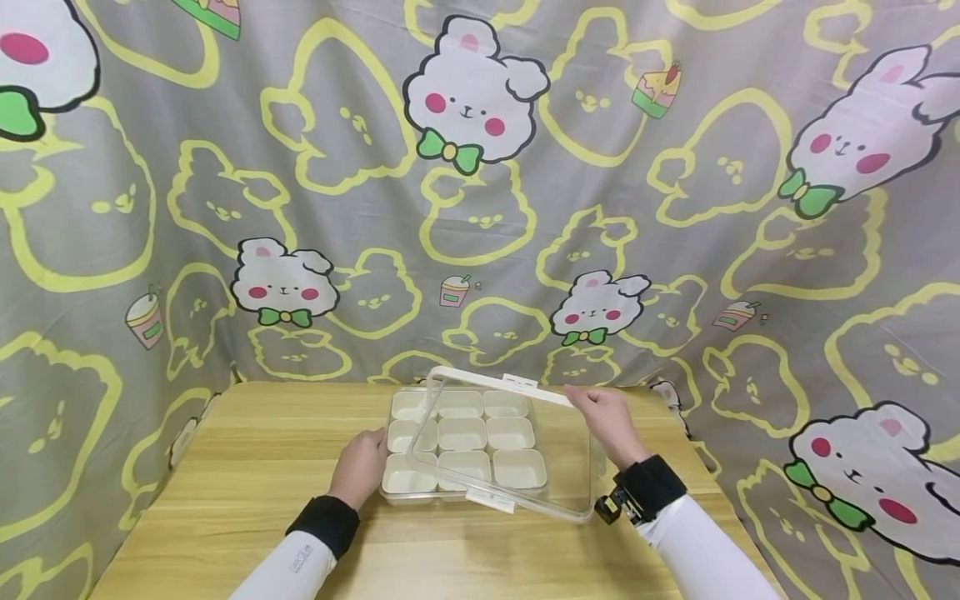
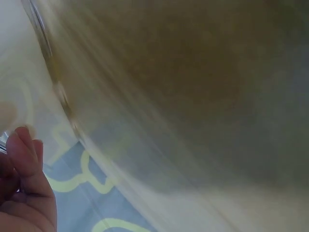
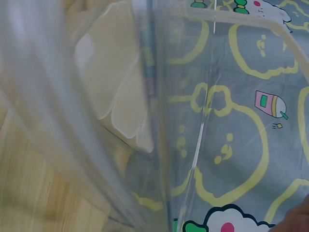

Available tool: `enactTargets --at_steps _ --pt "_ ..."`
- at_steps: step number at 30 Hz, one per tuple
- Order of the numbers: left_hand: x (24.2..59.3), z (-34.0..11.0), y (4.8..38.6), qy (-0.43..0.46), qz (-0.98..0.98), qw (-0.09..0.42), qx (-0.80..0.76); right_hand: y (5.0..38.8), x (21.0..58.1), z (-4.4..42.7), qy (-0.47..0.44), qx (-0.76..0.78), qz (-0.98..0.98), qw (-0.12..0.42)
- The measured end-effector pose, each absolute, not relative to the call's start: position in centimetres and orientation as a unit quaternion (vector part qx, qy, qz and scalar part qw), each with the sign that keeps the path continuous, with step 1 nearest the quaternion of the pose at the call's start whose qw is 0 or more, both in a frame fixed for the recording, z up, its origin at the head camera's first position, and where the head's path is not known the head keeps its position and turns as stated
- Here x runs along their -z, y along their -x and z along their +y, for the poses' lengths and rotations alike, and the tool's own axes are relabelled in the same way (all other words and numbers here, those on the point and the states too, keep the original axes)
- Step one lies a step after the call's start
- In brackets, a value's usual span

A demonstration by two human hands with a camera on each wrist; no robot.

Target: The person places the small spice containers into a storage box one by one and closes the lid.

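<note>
On the wooden table sits a clear storage box (image 1: 420,497) holding several small cream cups (image 1: 461,434) in rows. My left hand (image 1: 360,467) grips the box's left side; in the left wrist view its curled fingers (image 2: 26,164) show at the lower left. My right hand (image 1: 609,421) pinches the far right part of the rim of a transparent lid (image 1: 562,454) with white clasps (image 1: 491,499). The lid is tilted above the box, shifted right, and the cups show through it. In the right wrist view only a bit of the right hand (image 3: 294,217) shows.
Behind the table (image 1: 247,467) hangs a grey curtain (image 1: 480,225) printed with rabbits and yellow outlines. It also closes in both sides. A black strap with a small camera (image 1: 618,504) sits on the right wrist, near the lid's right corner.
</note>
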State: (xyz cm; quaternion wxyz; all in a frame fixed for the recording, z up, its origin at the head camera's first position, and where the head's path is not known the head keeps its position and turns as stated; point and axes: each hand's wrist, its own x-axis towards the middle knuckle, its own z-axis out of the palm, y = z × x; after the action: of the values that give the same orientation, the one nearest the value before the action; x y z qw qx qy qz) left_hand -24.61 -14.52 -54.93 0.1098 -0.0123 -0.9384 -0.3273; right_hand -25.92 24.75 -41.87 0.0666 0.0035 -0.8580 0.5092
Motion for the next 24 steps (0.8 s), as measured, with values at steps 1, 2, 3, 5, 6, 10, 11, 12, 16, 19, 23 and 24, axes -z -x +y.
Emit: enactTargets --at_steps 1,2,3,5,6,10,11,12,16,19,23,24 --pt "54.9 -14.6 24.5 0.013 -0.938 0.109 0.330 26.2 42.0 24.6 -0.009 -0.506 -0.860 0.069" --pt "54.9 -14.6 24.4 0.013 -0.936 0.107 0.334 26.5 42.0 24.4 -0.014 -0.505 -0.860 0.069" --pt "54.9 -14.7 24.4 0.013 -0.935 0.106 0.337 26.7 42.1 24.2 -0.019 -0.503 -0.861 0.071" --pt "55.0 -14.8 24.2 0.014 -0.936 0.109 0.336 27.2 42.3 23.9 -0.028 -0.503 -0.861 0.071" --pt "54.9 -14.8 24.1 0.012 -0.935 0.109 0.337 27.4 42.4 23.7 -0.032 -0.504 -0.860 0.072" --pt "54.9 -15.1 23.8 0.010 -0.935 0.126 0.330 28.1 42.8 23.1 -0.040 -0.516 -0.853 0.066" --pt "54.8 -15.2 23.7 0.010 -0.936 0.132 0.327 28.3 42.9 23.0 -0.043 -0.517 -0.852 0.068" --pt "54.7 -15.3 23.6 0.010 -0.935 0.136 0.326 28.4 43.0 22.8 -0.047 -0.517 -0.852 0.070" --pt "54.3 -15.5 23.4 0.014 -0.936 0.149 0.319 28.9 43.1 22.3 -0.069 -0.518 -0.849 0.074" --pt "54.1 -15.6 23.4 0.016 -0.936 0.152 0.316 29.4 43.2 21.9 -0.082 -0.521 -0.847 0.068" --pt "53.7 -15.8 23.2 0.016 -0.935 0.160 0.317 30.1 43.3 21.3 -0.095 -0.523 -0.845 0.058" --pt "53.6 -15.9 23.2 0.015 -0.934 0.161 0.318 30.2 43.3 21.2 -0.097 -0.524 -0.844 0.055"
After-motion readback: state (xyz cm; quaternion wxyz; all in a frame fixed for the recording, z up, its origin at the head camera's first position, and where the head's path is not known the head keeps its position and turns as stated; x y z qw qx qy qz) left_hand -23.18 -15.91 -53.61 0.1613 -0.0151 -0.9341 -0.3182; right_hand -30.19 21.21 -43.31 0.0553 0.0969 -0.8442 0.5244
